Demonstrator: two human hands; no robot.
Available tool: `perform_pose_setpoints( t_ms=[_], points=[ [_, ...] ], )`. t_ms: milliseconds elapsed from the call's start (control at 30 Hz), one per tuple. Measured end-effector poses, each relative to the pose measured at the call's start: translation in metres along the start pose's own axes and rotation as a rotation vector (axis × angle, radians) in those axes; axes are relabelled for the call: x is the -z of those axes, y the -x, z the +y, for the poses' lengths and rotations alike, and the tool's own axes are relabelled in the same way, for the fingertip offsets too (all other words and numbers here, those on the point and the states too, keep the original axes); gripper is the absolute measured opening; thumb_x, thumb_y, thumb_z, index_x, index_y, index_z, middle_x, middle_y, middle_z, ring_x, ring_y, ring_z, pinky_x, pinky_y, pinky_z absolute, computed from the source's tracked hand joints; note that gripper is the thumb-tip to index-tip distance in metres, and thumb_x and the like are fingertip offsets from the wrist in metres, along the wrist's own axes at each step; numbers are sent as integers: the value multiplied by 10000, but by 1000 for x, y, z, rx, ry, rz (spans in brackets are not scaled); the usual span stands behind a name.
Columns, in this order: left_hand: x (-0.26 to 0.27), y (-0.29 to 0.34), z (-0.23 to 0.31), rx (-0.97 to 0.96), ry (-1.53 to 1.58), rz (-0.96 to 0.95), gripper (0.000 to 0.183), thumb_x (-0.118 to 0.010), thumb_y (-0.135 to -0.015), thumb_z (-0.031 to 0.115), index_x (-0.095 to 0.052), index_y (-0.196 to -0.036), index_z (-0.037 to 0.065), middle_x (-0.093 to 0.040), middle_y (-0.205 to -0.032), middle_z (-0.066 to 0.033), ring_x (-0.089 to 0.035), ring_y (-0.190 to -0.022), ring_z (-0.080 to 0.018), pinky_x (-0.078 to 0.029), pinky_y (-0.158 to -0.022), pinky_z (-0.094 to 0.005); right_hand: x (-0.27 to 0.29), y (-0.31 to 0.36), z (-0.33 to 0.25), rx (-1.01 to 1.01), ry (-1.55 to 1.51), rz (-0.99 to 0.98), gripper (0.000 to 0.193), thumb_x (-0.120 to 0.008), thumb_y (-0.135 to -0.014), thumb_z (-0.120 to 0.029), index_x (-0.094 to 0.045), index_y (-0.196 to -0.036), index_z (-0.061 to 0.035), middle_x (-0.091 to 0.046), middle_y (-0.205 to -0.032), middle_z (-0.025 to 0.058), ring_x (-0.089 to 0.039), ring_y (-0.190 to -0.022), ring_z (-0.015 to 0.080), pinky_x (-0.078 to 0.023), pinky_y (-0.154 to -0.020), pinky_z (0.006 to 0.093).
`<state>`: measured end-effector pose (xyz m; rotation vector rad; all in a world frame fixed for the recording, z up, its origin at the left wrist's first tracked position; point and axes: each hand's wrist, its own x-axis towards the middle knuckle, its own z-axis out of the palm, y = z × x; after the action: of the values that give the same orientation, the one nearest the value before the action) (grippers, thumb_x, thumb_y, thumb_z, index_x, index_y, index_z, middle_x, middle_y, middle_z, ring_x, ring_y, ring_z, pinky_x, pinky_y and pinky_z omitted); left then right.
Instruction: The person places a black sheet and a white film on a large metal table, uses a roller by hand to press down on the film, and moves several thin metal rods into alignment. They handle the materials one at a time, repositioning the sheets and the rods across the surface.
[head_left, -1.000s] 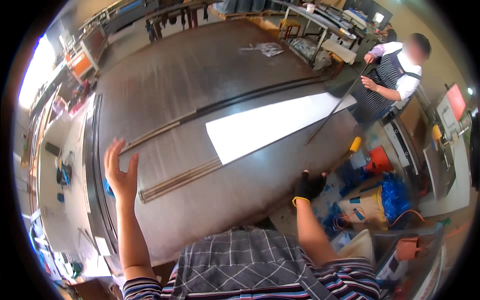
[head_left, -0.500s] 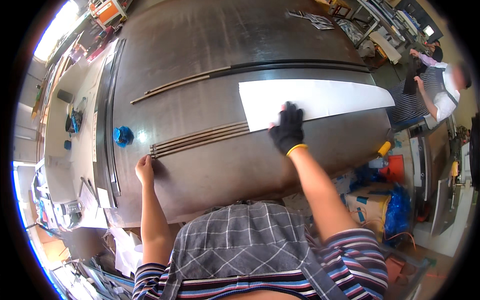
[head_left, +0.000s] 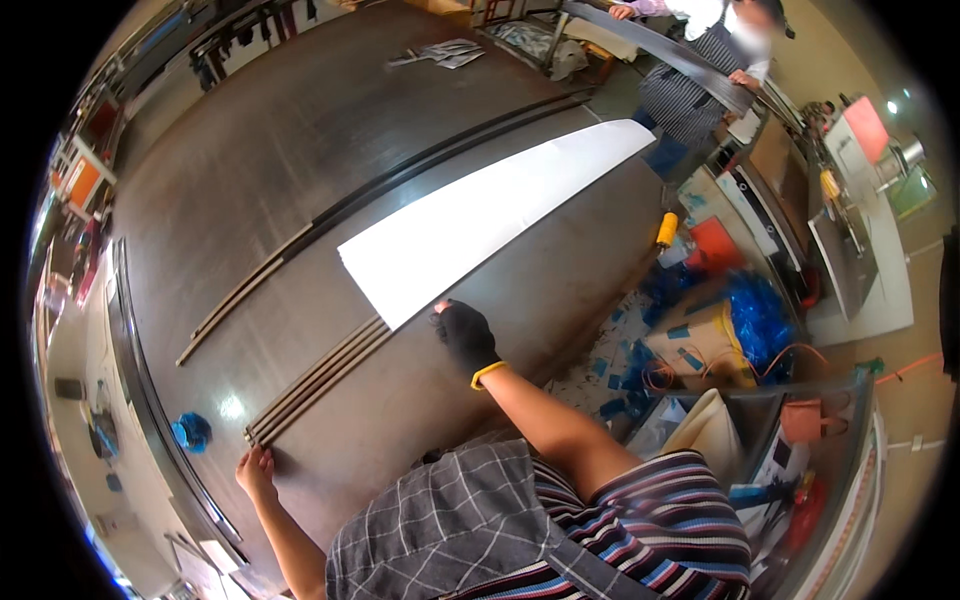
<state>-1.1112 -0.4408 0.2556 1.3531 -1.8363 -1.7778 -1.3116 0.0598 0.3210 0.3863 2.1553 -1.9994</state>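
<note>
Several long, thin brown strips [head_left: 325, 382] lie side by side on the dark metal table, and their far ends run under a long white sheet [head_left: 490, 215]. At the near-left ends of the strips is my bare left hand [head_left: 257, 472], its fingertips closed on them. My right hand [head_left: 465, 338] wears a black glove with a yellow cuff and bare fingertips. It rests by the sheet's lower edge with its fingers curled; whatever they grip there is hidden.
Two longer dark strips [head_left: 400, 165] lie across the table behind the sheet. A blue, plastic-wrapped object [head_left: 191, 431] sits at the left. Near the right edge lies a yellow roll [head_left: 667, 230]. A co-worker [head_left: 690, 90] holds a long grey panel at the back right.
My view has turned to the right. My right hand has come off the top of the white sheet to its lower edge, and its spread fingers have curled. My left hand stays at the strip ends.
</note>
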Motion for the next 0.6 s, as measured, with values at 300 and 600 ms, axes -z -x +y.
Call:
perform_pose_setpoints(
  t_ms=[300,600],
  points=[
    [-3,81,83,-403,170,89,112,-686,-881,109,-601,-930,56,-555,-736,12,-493,-611,-55,-420,-564,-159,44,-36,-62,-323,-912,88,486,-448,-984,-504,-512,-1169,-59,-616,-911,99,-590,-742,181,-519,-692,331],
    [66,86,21,-243,205,65,142,-684,-883,129,-603,-987,77,-578,-766,12,-544,-653,-72,-469,-608,-176,27,1,2,-344,-821,-147,574,-388,-1000,-507,-485,-621,-86,-532,-553,70,-499,-506,188,-412,-542,318]
  ],
)
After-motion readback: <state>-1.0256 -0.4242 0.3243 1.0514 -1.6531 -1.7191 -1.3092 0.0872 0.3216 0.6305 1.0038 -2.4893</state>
